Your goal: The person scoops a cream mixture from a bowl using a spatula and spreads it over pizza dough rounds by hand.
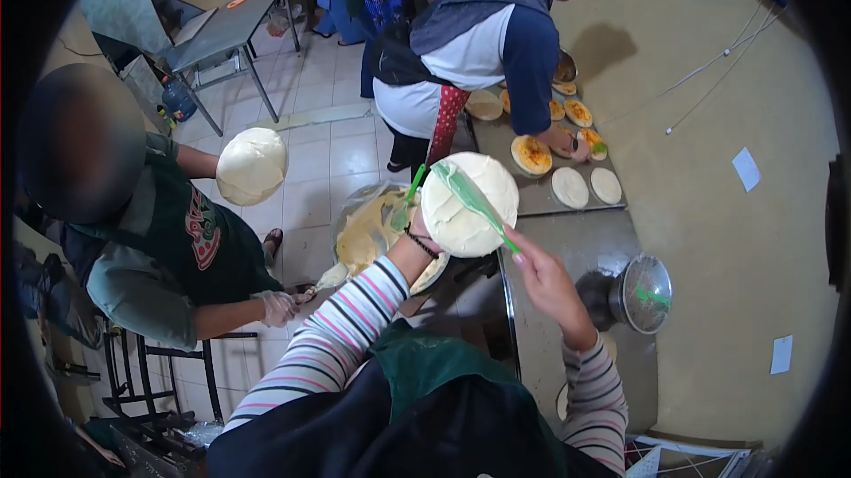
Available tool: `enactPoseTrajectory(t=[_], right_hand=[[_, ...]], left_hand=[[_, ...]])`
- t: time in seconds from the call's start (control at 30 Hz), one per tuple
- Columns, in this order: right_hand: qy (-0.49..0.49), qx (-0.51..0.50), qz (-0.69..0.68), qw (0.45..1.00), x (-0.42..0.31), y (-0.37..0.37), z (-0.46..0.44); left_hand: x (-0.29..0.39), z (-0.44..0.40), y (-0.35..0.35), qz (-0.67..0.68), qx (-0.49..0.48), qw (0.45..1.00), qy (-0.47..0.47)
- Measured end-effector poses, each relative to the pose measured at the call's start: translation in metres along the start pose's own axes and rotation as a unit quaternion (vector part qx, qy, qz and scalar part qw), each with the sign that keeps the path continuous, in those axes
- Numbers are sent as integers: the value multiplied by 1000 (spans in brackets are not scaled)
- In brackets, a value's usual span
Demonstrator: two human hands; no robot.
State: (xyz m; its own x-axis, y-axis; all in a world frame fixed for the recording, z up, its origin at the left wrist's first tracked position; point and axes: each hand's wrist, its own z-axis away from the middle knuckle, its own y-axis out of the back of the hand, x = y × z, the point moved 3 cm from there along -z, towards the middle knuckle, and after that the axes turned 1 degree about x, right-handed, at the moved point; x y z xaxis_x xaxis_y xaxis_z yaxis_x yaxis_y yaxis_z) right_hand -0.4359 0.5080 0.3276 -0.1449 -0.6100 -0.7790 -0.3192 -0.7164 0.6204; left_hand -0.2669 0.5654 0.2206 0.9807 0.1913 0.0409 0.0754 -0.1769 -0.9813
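A round flat base (448,216) covered in pale cream rests on my left hand (420,228), which holds it from below; most of those fingers are hidden under it. My right hand (547,283) grips the handle of a green spatula (472,194), whose blade lies on the cream. Just below and left of the base is a large plastic-lined bowl (347,212) of yellowish cream. A second green spatula (413,184) stands in it.
At left, a co-worker (160,247) holds another coated base (253,166) and a cream-smeared utensil (326,281). Another person (470,43) bends over topped rounds (532,155) on the counter (576,239). A metal bowl (645,293) stands at right, near the wall.
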Motion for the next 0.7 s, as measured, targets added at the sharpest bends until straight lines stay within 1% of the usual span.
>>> enactPoseTrajectory(t=[0.03, 0.07, 0.13, 0.2, 0.27, 0.3, 0.33, 0.37, 0.4, 0.43, 0.47, 0.53, 0.57, 0.63, 0.67, 0.7], right_hand=[[58, 26, 13, 998, 7, -10, 2], [60, 28, 14, 998, 2, -15, 8], [51, -99, -6, 994, -18, -29, 26], [28, -97, -10, 995, -25, -22, 22], [29, 7, 40, 999, -21, -4, 2], [51, 20, 87, 995, -24, -1, -6], [49, 24, 88, 995, -32, 2, -2], [51, 1, 192, 980, -45, 4, 6], [53, -24, 294, 954, -58, 7, 14], [70, -15, 373, 925, -68, 10, 26], [71, -13, 375, 924, -67, 17, 37], [-22, -9, 470, 882, -57, 34, 52], [-23, -7, 473, 881, -60, 35, 51], [-40, 133, 476, 868, -69, 38, 55], [-49, 140, 477, 866, -69, 28, 57], [6, 118, 465, 877, -68, 9, 55]], left_hand=[[1, 3, 1, 3, -2, 1000, 2], [7, 1, -1, 1, -11, 1000, 2], [18, -5, -6, 1, -29, 1000, -1], [25, -5, -7, 7, -40, 999, 1], [25, 1, -3, 16, -44, 999, 9], [25, -2, -4, 35, -52, 998, 17], [26, -2, -6, 35, -53, 998, 22], [31, -2, -8, -29, -1, 999, -21], [38, -1, -8, -93, 51, 992, -66], [47, 0, -1, -66, 29, 997, -34], [52, 0, -2, -66, 27, 997, -33], [58, 2, -9, -46, -2, 998, -36], [60, 1, -13, -36, -18, 999, -36], [56, 0, -18, -12, -46, 999, -25], [53, -1, -19, -1, -60, 998, -16], [48, -4, -20, -2, -64, 998, -5]])
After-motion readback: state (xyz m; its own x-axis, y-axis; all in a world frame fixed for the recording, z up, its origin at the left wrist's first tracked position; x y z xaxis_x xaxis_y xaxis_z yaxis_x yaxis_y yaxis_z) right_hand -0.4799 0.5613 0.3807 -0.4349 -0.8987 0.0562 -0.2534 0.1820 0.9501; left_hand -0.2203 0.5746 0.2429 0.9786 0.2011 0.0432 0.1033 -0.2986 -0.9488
